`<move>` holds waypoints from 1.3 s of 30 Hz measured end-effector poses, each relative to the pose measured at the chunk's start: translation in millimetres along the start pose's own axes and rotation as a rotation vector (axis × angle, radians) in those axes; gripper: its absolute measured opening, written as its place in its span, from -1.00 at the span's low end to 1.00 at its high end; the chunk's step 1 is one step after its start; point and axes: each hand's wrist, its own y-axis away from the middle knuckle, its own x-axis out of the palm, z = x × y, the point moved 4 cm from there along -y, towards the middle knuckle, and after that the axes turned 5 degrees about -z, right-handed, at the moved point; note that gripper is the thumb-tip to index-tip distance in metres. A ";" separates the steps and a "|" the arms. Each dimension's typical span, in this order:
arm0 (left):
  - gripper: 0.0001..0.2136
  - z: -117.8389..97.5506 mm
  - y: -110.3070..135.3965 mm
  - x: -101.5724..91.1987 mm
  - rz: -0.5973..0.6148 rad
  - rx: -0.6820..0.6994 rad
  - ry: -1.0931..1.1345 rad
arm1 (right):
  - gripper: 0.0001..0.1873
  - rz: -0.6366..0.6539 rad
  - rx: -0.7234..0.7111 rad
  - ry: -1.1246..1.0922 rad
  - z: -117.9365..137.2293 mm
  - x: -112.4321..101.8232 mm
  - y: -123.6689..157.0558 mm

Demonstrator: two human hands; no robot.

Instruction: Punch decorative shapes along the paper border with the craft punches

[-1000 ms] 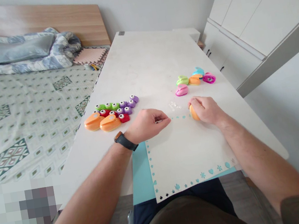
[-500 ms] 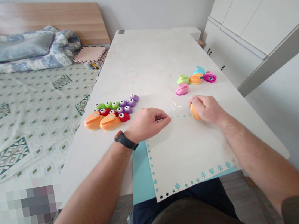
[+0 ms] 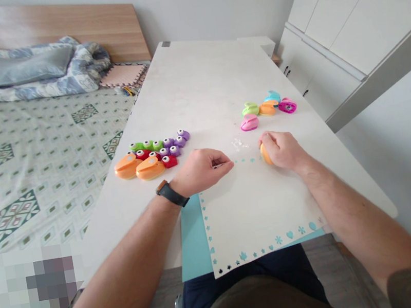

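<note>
A white sheet of paper [image 3: 257,208] with small shapes punched along its edges lies over a light blue sheet [image 3: 192,239]. With thumb and fingers closed, my left hand [image 3: 203,169] pinches the white paper at its far edge. My right hand [image 3: 283,149] is wrapped round an orange craft punch [image 3: 265,155] at the same edge, further right; the hand hides much of the punch. A few punched holes show between my hands. Just beyond the edge lie small white paper cut-outs [image 3: 240,144].
Left of my hands stand several small punches in green, purple and red, with two large orange punches [image 3: 150,168]. Pink [image 3: 249,122], green, orange, blue and magenta punches lie at the far right on the white table [image 3: 209,80]. A bed [image 3: 47,163] adjoins the left side.
The view has shifted very slightly. Both hands keep their places on the paper and the orange craft punch, with no other visible change.
</note>
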 end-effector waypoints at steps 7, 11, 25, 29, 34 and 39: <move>-0.78 0.5 0.5 0.5 0.000 0.005 0.012 | -0.54 -0.018 0.000 0.012 0.9 1.0 -1.4; -0.77 0.1 0.9 0.6 0.004 0.003 0.013 | -0.53 -0.010 -0.003 0.011 2.4 0.2 -0.6; -0.78 -1.2 1.5 1.1 0.028 0.002 0.002 | -0.62 -0.008 -0.015 -0.021 3.2 -0.6 -0.9; -0.77 -1.0 1.5 0.7 0.029 -0.001 0.004 | -0.67 0.023 -0.015 -0.047 6.9 -5.2 0.3; -0.78 -2.4 1.4 0.0 0.036 -0.004 0.010 | -0.66 -0.048 0.064 -0.104 2.9 -9.2 -2.2; -0.78 -3.4 1.4 -0.8 0.042 -0.011 0.010 | -0.61 -0.251 0.196 -0.237 -12.0 -12.5 -6.3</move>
